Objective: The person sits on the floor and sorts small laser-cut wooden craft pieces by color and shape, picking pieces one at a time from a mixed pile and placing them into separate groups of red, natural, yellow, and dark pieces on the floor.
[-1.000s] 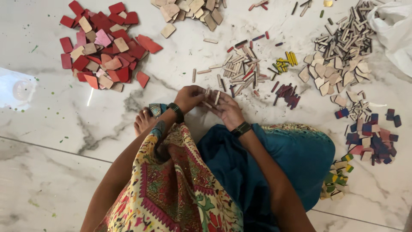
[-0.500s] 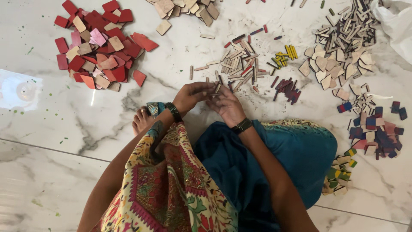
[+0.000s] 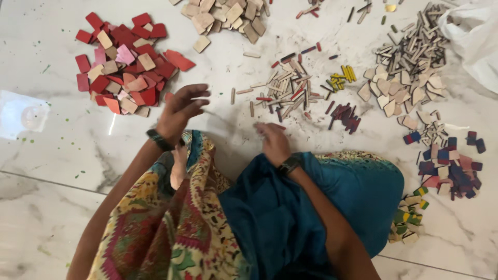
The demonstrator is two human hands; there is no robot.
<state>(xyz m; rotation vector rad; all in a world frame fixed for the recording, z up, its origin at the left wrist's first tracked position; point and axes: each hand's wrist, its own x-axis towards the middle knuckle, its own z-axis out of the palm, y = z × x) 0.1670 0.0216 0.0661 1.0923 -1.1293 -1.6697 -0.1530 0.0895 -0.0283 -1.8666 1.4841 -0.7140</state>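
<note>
A person's left hand point(image 3: 179, 109) hovers open and empty beside red tiles point(image 3: 124, 62). The right hand point(image 3: 272, 142) rests loosely curled near mixed sticks point(image 3: 285, 91); whether it holds anything is unclear.

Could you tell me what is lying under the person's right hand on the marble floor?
The right hand rests low on the white marble floor, just below the loose pile of thin sticks. Whether its fingers cover or pinch a stick cannot be seen; the palm hides that spot.

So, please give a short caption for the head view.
Seated person, left hand lifted by red tiles, right hand near mixed sticks.
</note>
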